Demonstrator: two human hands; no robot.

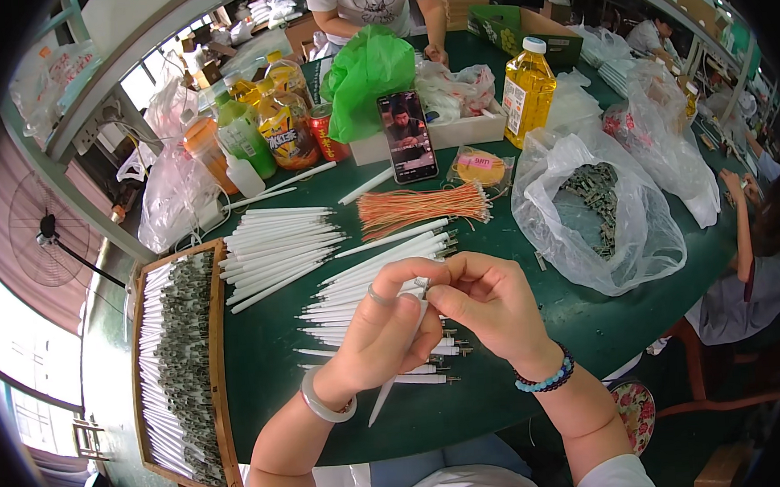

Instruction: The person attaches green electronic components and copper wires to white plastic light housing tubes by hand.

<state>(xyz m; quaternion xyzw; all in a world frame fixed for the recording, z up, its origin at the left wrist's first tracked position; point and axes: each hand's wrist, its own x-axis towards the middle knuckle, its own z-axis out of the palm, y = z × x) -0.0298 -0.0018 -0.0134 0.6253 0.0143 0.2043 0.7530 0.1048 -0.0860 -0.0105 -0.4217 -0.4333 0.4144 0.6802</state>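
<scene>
My left hand is closed around a white pen-shaped tube, its pointed end slanting down toward me. At the tube's upper end, my right hand pinches near a small metal part; the fingers hide most of it. Under my hands lies a row of similar white tubes, with metal bits at their right ends. More white tubes are stacked behind on the left. A bundle of thin orange wires lies just beyond my hands.
On the left, a wooden tray holds many tubes with grey metal ends. An open plastic bag of small metal parts sits right. A phone stands against a white box; bottles crowd the back left. A person stands opposite.
</scene>
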